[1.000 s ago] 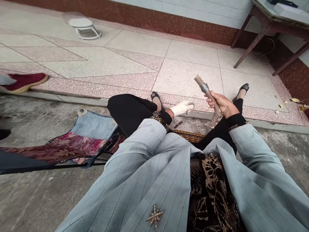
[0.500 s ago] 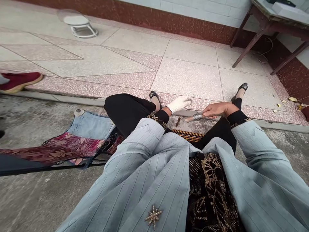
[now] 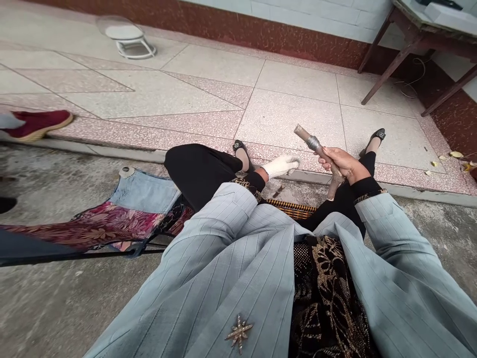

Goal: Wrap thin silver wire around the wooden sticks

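Head view: wire-wrapped stick (image 3: 313, 143) tip-up again

Over my remote feed I log a wooden stick (image 3: 323, 156), grey-brown, held in the right hand (image 3: 346, 163), which I take as landmark. Silvery wire (image 3: 313, 143) wraps it in a tight coil just beyond the fingers. I note it tilted: upper end, cut blunt, up and left of the hand, pointing away from the body; lower part crooked, knobbly, its pale tip below the hand. Stretch under the fingers hidden from me.
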`<state>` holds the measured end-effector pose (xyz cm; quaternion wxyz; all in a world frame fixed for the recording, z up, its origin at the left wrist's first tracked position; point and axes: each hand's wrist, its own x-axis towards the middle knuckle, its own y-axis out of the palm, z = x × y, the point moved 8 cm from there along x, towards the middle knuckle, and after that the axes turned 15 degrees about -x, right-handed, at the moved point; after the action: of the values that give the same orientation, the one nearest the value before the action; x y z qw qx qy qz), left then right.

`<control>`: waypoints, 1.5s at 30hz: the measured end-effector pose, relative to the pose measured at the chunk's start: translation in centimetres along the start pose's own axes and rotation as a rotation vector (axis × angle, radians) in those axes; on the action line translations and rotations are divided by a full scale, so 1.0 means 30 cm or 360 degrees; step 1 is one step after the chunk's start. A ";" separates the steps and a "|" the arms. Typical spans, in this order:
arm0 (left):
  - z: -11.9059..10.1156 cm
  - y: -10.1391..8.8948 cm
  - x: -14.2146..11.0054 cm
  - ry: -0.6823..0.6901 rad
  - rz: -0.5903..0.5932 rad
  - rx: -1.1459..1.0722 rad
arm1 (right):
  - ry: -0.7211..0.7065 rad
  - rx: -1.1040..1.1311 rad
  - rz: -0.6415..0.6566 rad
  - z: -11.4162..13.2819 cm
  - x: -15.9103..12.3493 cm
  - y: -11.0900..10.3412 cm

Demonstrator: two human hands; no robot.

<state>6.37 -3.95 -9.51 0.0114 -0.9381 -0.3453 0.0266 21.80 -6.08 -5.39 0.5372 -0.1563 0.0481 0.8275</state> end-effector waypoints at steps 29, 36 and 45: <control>0.003 0.001 0.013 0.0032 -0.0060 0.0018 | 0.0052 -0.0161 -0.0202 -0.051 0.008 -0.012; 0.017 0.002 -0.003 -0.0030 -0.0096 -0.0029 | -0.0147 0.0086 -0.0130 0.037 -0.040 -0.010; 0.047 -0.089 0.011 -0.0076 -0.0413 0.0039 | -0.0089 -0.0163 0.0405 0.008 -0.096 0.072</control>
<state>4.79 -1.70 -10.83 0.0179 -0.8844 -0.4635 0.0513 20.87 -9.46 -4.46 0.4203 -0.1531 0.0104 0.8943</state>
